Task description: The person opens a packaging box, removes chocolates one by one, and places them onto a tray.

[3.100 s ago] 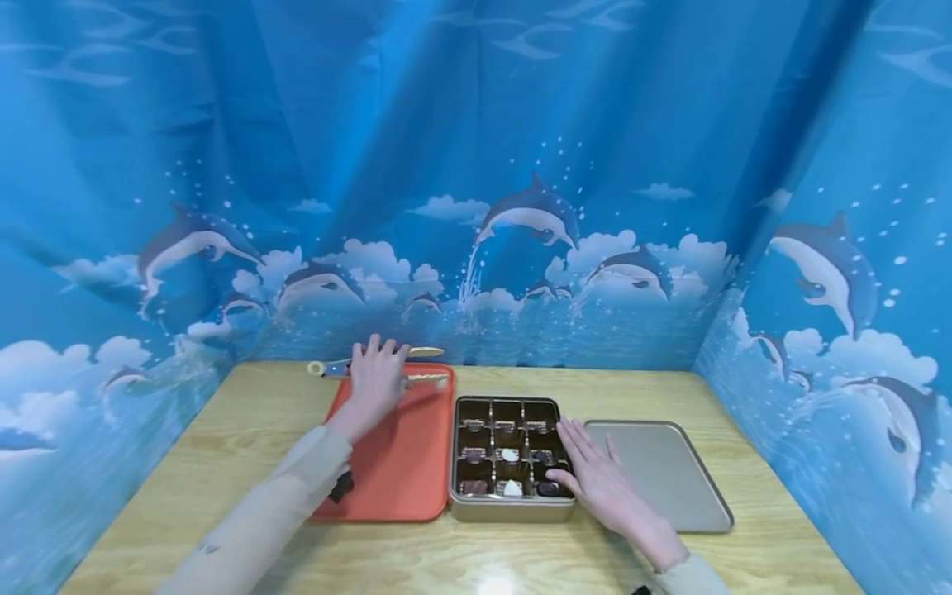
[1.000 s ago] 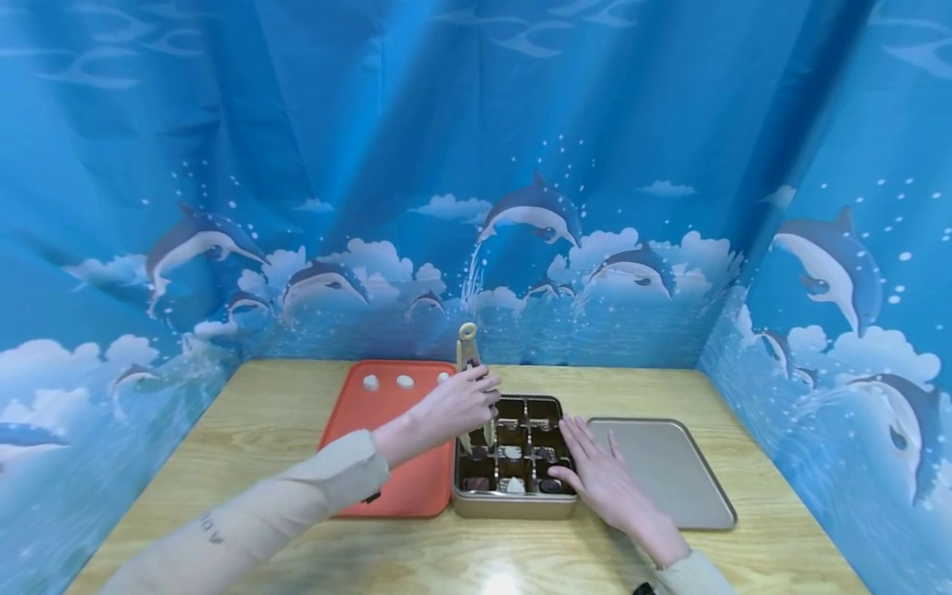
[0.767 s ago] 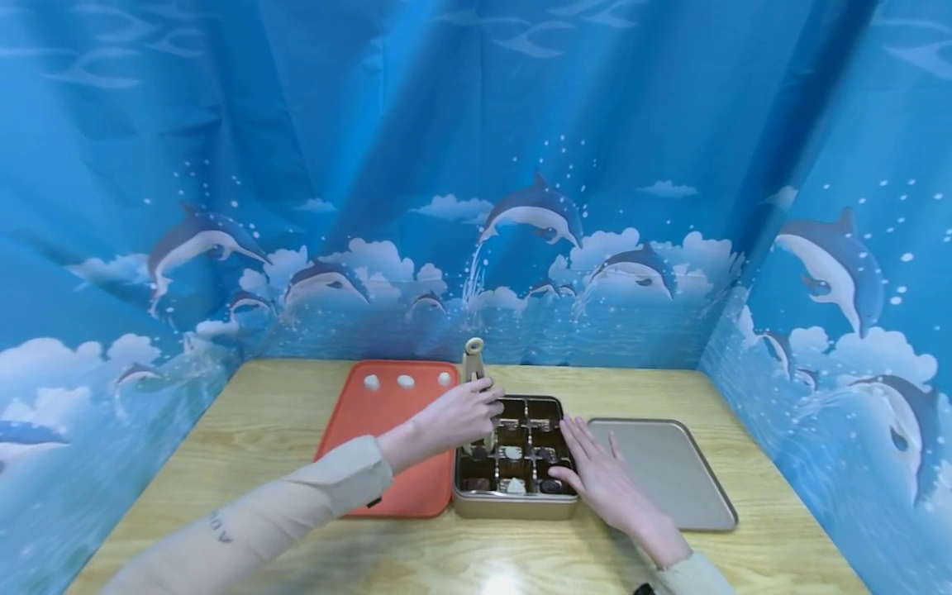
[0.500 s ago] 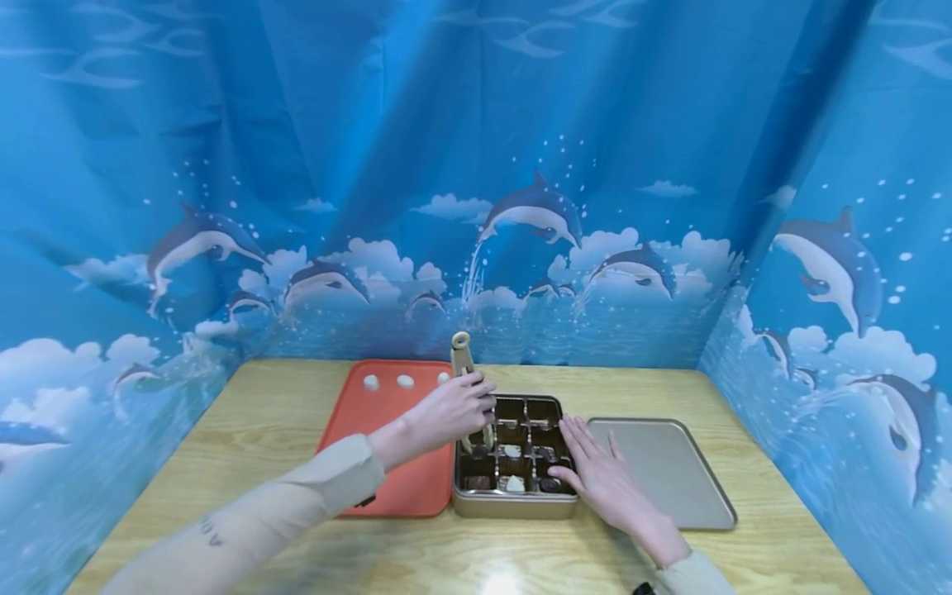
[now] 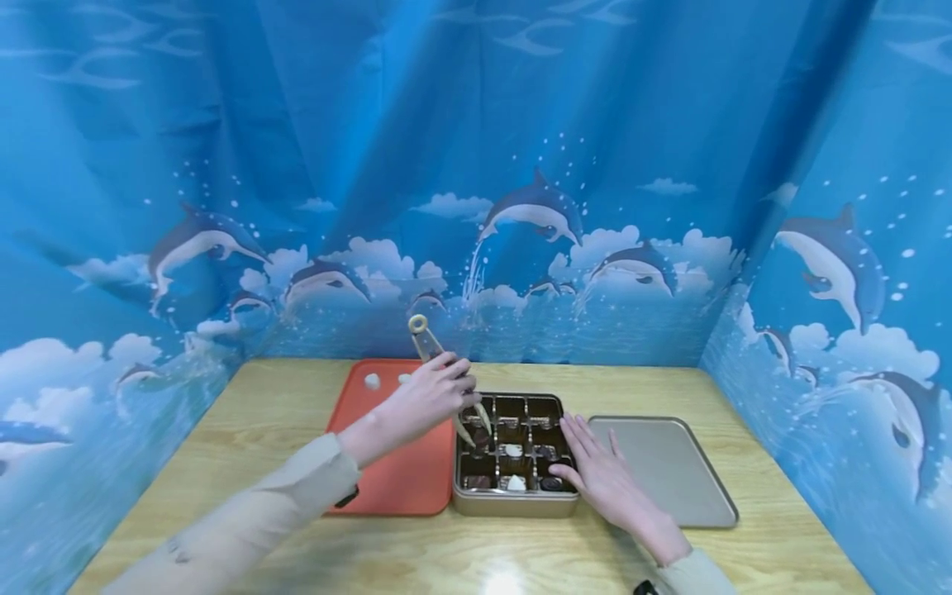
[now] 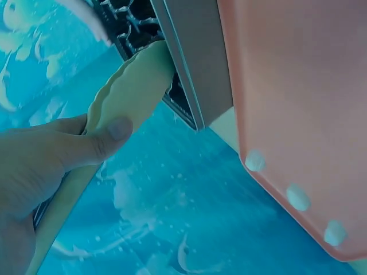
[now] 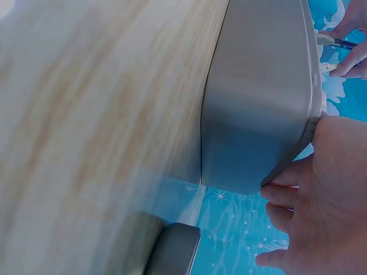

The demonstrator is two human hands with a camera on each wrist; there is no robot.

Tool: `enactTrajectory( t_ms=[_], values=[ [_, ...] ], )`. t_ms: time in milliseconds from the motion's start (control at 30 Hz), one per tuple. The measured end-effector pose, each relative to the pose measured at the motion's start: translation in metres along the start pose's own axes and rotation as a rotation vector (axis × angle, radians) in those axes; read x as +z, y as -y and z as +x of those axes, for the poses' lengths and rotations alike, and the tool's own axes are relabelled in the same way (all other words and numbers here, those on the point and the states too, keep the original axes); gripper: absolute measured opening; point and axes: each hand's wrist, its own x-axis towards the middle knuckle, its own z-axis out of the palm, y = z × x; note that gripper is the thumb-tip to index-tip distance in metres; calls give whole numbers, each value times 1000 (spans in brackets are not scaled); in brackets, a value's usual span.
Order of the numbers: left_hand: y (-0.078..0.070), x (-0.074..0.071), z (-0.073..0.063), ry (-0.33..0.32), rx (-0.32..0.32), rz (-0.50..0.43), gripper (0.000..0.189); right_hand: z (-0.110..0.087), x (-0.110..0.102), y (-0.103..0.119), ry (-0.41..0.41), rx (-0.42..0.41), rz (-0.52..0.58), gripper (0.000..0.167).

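My left hand (image 5: 427, 398) grips a pair of cream kitchen tongs (image 5: 421, 329), their ring end pointing up and away. The tongs' two scalloped arms reach into the left side of a metal box (image 5: 513, 506) with a dark divided insert. Their tips stand apart around the middle-left compartment, close to a dark chocolate; contact cannot be told. Other compartments hold chocolates, among them a white one (image 5: 516, 483) at the front. My right hand (image 5: 606, 471) rests with straight fingers along the box's right rim. In the left wrist view, the tongs (image 6: 132, 86) partly hide the insert.
Left of the box lies a red tray (image 5: 402, 479) with white pieces (image 6: 298, 197) along its far edge; my left hand hides part of it. A flat metal lid (image 5: 662, 471) lies to the right on the wooden table (image 5: 416, 554). A blue dolphin-print curtain stands behind.
Earlier my left hand was at the tray's far edge with the tongs, then moved right to the box. Since half a second ago, hand and tongs have shifted slightly left. The right hand stays put.
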Motion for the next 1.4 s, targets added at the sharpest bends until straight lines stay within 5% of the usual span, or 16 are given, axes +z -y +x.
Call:
enactTrajectory(
  t_ms=[300,567,867,1100,1233,1400],
  values=[
    [11,6,-29,-105,-238,-174,56,0,-2,-2,-3,2,1,76],
    [14,12,-53,-186,-379,-300,60,0,-2,-5,2,5,-9,76],
    [29,18,-97,-140,-586,-329,50,-2,-1,-4,-21,-9,-12,76],
    [45,26,-139,-12,-732,-305,49,-2,-1,-3,-18,-3,-14,75],
    [48,31,-158,47,-779,-318,45,-1,0,-3,-10,-3,-20,75],
    [49,40,-169,109,-762,-293,45,0,2,-1,7,0,-15,76]
  ],
)
